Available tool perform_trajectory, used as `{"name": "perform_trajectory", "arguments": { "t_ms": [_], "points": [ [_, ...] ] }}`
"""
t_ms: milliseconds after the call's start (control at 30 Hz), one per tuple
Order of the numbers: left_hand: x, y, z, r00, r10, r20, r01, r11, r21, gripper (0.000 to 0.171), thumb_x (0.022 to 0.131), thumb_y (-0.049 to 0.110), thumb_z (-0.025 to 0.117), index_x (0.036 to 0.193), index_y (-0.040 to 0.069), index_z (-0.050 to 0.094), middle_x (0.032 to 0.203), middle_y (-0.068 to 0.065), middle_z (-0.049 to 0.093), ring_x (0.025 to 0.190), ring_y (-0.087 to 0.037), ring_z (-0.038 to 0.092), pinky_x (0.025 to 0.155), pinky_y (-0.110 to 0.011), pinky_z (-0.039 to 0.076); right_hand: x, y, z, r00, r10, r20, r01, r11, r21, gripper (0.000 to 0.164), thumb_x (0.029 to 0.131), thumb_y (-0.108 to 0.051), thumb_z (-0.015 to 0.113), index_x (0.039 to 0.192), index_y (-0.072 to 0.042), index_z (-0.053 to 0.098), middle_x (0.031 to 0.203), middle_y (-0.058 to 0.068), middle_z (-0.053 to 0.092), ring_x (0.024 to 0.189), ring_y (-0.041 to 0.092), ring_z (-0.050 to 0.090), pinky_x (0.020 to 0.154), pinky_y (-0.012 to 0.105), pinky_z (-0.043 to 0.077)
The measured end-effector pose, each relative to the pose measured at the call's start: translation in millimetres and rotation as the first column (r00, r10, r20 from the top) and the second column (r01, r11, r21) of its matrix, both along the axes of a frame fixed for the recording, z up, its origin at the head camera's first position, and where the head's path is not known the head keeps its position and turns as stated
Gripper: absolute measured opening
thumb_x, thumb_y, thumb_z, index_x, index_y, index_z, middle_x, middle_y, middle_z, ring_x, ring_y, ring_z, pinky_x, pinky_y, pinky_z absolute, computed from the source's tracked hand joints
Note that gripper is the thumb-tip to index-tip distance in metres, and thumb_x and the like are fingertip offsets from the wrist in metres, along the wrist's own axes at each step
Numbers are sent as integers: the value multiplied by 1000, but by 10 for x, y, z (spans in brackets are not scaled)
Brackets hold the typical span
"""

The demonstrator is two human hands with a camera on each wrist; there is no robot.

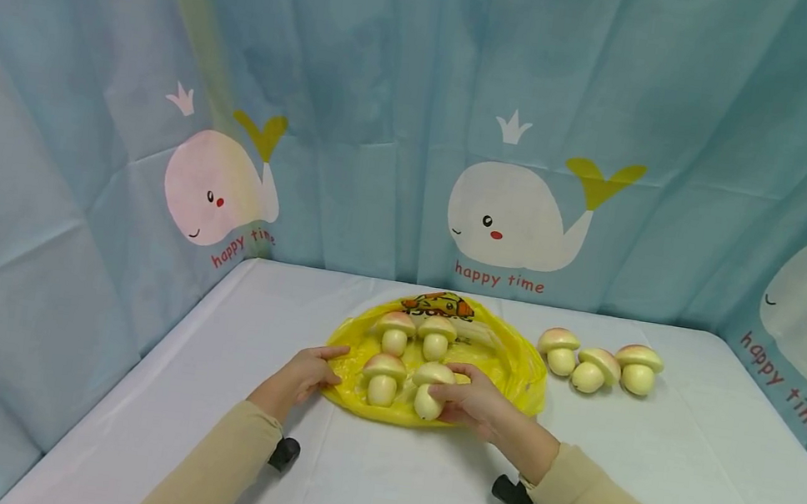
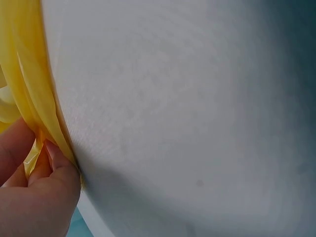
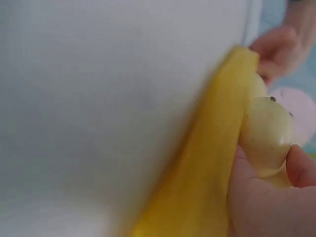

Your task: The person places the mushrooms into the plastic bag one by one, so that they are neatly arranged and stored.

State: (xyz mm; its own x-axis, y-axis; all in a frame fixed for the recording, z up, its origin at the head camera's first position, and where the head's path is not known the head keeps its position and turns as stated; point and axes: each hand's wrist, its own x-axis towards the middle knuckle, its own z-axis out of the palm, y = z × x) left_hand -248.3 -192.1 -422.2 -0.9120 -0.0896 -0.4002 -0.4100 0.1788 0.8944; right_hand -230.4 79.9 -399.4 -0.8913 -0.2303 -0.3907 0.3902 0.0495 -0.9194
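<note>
- mushroom-shaped piece [image 1: 427,407], pale yellow, is at the near side of the yellow bag [image 1: 353,351]; whether it touches the plastic, i cannot tell.
- right hand [image 1: 479,402] grasps this piece between thumb and fingers, reaching in over the bag's near right edge.
- left hand [image 1: 304,374] pinches the plastic at the bag's left edge, thumb against fingers.
- front-left mushroom [image 1: 383,380] stands within the bag's outline, just beside the grasped piece.
- back-left mushroom [image 1: 394,335] and back-right mushroom [image 1: 436,338] stand side by side toward the bag's far edge.
- three more mushrooms [image 1: 596,370], with pinkish tinges on their caps, lie in a cluster to the right of the bag.
- cartoon print [image 1: 442,304] shows at the bag's far edge.
- white table [image 1: 374,492] lies under the bag.
- blue curtain [image 1: 395,74] with whale prints [image 1: 514,215] hangs behind the bag.
- beige sleeves [image 1: 219,461] come in from the near side of the bag.
</note>
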Motion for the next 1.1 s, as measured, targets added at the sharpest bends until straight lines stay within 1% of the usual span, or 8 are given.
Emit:
{"name": "perform_trajectory", "arguments": {
  "t_ms": [133,200,333,500,667,733,933,1100],
  "points": [
    [-1,3,-1,1000,0,-3,0,1000,2,59,87,-15,59,141,4,51,152,-28,27,66,-13,37,63,-22,36,28,-17,-94,1000,9,9,-9,1000,1,56,89,0,67,136,1,36,108,20,56,77,24,59,76,41,55],
    [-6,5,-4,1000,1,-2,-1,1000,3,59,87,-15,59,141,4,51,152,-28,27,68,-13,39,63,-22,36,22,-19,-99,1000,-1,2,1,1000,8,56,89,0,67,136,1,36,108,20,57,76,23,59,75,40,55],
    [-16,2,-7,1000,10,1,-10,1000,3,59,86,-16,59,141,5,51,152,-27,28,73,-15,43,64,-22,37,-18,-38,-57,999,-21,-50,23,998,51,59,88,-2,68,137,1,37,112,20,55,76,22,58,74,35,54],
    [-19,-1,-8,1000,11,2,-11,1000,1,60,86,-16,59,142,4,50,151,-27,29,78,-17,45,65,-22,38,-78,-71,-43,995,-19,-93,34,987,154,59,86,-5,71,135,1,40,117,20,52,79,23,57,74,32,52],
    [-12,5,-1,1000,7,4,-7,1000,7,60,86,-16,59,142,4,50,151,-27,28,79,-18,44,64,-22,38,-98,-132,-75,993,-15,-119,49,958,282,57,85,-10,74,132,0,43,117,17,52,85,24,54,72,32,50],
    [-7,6,2,1000,9,5,-9,1000,11,60,86,-16,59,142,5,50,152,-27,27,82,-18,45,65,-23,38,-100,-161,-80,992,-25,-123,62,951,304,57,85,-12,75,132,-1,45,116,16,52,85,24,52,71,32,48],
    [-2,4,-6,1000,6,5,-6,1000,14,59,87,-16,59,142,5,50,153,-26,25,88,-20,47,67,-23,39,-103,-188,-92,992,-14,-128,55,943,328,60,85,-15,76,134,-1,44,120,17,52,90,26,51,73,33,46],
    [0,1,-4,1000,12,6,-12,1000,5,59,87,-15,59,141,5,51,153,-26,26,77,-16,44,65,-24,38,-90,-145,-48,993,-8,-120,46,946,320,65,83,-13,77,137,0,42,128,21,48,98,28,52,78,37,47]
  ]
}}
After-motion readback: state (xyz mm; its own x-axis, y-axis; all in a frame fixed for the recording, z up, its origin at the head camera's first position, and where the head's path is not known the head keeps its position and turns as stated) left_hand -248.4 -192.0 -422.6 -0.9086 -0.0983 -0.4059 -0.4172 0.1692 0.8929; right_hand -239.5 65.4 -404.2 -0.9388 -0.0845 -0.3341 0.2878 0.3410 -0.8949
